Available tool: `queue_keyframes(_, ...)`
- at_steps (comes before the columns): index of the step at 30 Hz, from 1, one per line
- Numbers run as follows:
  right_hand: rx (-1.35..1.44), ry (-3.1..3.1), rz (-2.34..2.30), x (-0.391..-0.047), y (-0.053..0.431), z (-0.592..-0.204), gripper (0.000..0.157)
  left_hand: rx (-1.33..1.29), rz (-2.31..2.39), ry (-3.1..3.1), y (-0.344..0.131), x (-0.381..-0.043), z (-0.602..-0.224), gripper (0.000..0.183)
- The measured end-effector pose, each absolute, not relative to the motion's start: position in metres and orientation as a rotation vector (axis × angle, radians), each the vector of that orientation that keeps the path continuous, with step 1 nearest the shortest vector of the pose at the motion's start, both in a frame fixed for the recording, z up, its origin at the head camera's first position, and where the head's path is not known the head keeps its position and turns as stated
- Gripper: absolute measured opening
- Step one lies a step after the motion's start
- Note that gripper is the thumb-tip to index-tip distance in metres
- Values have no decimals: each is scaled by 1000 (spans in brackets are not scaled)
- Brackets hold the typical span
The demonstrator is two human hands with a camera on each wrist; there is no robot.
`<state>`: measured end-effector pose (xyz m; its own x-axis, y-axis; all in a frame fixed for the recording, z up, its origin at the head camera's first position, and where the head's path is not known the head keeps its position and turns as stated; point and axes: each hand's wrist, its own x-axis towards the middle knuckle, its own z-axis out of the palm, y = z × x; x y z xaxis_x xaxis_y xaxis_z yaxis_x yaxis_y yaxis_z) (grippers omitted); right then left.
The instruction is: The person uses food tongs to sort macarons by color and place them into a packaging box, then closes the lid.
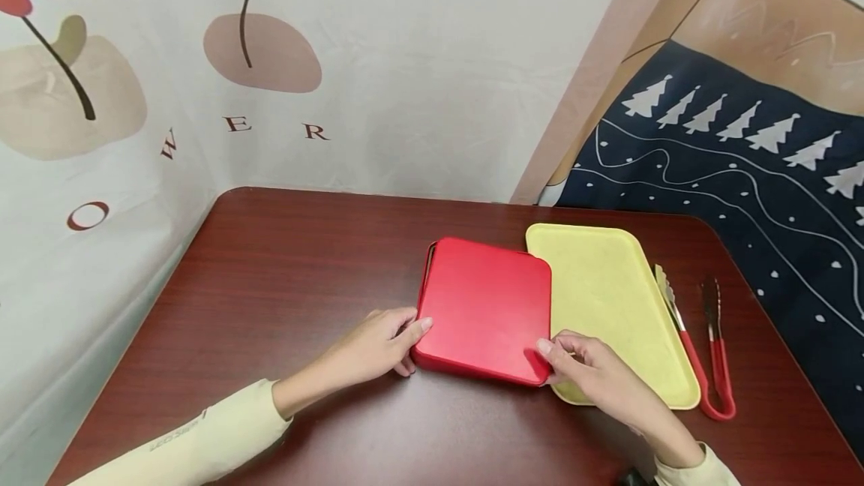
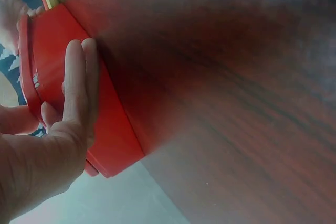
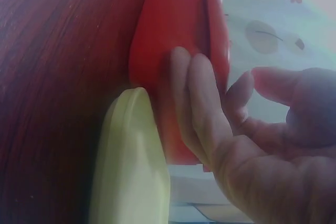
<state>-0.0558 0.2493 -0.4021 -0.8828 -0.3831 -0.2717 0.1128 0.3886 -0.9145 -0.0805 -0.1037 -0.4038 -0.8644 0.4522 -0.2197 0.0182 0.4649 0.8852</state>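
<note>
A square red box (image 2: 105, 114) stands on the table, covered by a flat red lid (image 1: 489, 306). The lid sits slightly askew, and a dark strip of the box's rim shows along its back left edge. My left hand (image 1: 388, 340) grips the lid's left edge, thumb on top, with other fingers lying along the box's side wall. At the front right corner my right hand (image 1: 587, 366) pinches the lid's edge between thumb and index finger. Its remaining fingers (image 3: 202, 93) rest against the wall below. The inside of the box is hidden.
A yellow tray (image 1: 607, 306) lies right of the box, its left edge partly behind it. Beside the tray are red-handled tongs (image 1: 718, 373) with metal tips. The dark wooden table (image 1: 290, 268) backs onto a printed cloth (image 1: 418, 81). A small black object (image 1: 634, 477) sits at the front edge.
</note>
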Motion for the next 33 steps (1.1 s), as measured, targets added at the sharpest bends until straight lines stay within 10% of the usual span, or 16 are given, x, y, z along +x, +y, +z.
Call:
queue_keyframes(8,-91,2317,-1609,-61,242,-396,18,329,1532,2168,-105,-80,-406,41)
queue_keyframes(33,-49,2437,-1247,-77,243,-396,37,362,1512,2118,-109,-80,-406,32)
